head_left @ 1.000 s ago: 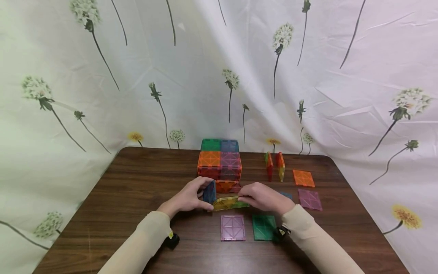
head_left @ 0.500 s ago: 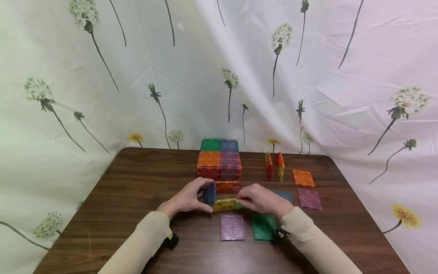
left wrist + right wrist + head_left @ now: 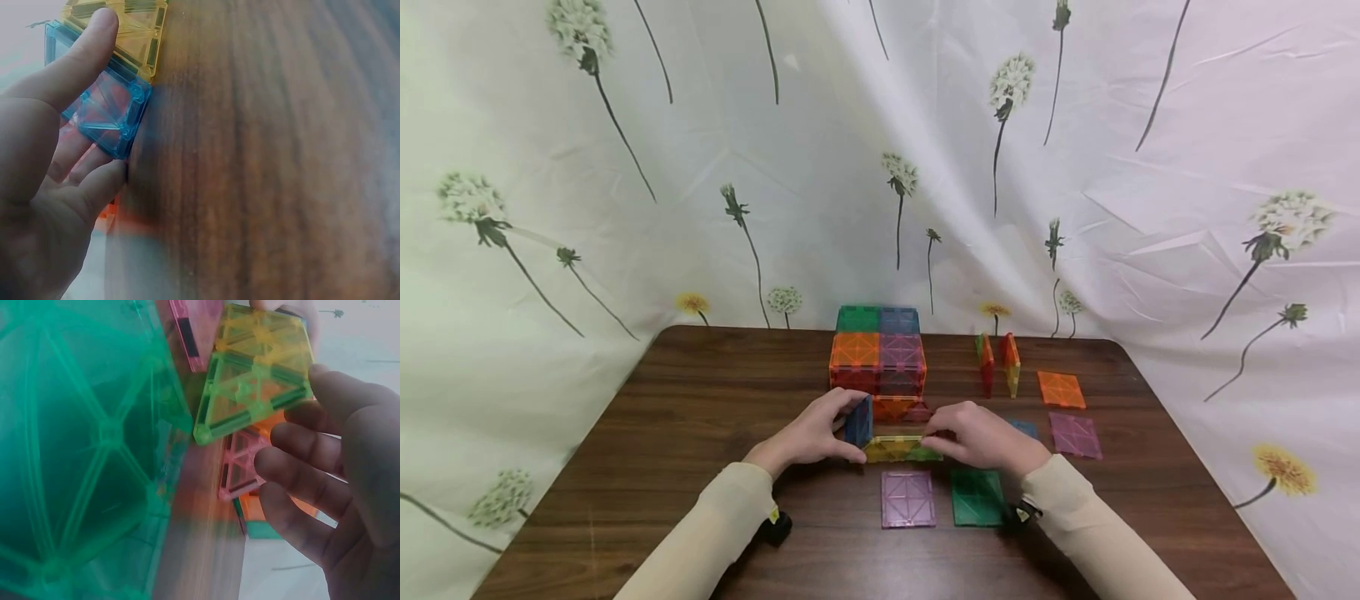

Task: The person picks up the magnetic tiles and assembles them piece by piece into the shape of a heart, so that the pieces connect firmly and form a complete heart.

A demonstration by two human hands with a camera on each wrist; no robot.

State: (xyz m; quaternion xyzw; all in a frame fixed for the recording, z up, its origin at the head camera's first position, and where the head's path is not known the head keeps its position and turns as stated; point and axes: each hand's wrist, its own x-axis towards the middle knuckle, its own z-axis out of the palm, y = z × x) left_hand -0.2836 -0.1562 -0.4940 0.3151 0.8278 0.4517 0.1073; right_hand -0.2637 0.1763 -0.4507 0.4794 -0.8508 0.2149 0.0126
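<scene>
Left hand (image 3: 808, 437) has its thumb and fingers curled round an upright blue tile (image 3: 859, 422), dead centre of the frame. Right hand (image 3: 985, 437) pinches the yellow-green tile (image 3: 898, 448) standing beside it, just in front of the colourful tile block (image 3: 878, 358) on the table (image 3: 700, 417).

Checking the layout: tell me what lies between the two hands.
In the head view, a yellow-green tile stands on edge between left hand and right hand, beside the blue tile.
</scene>
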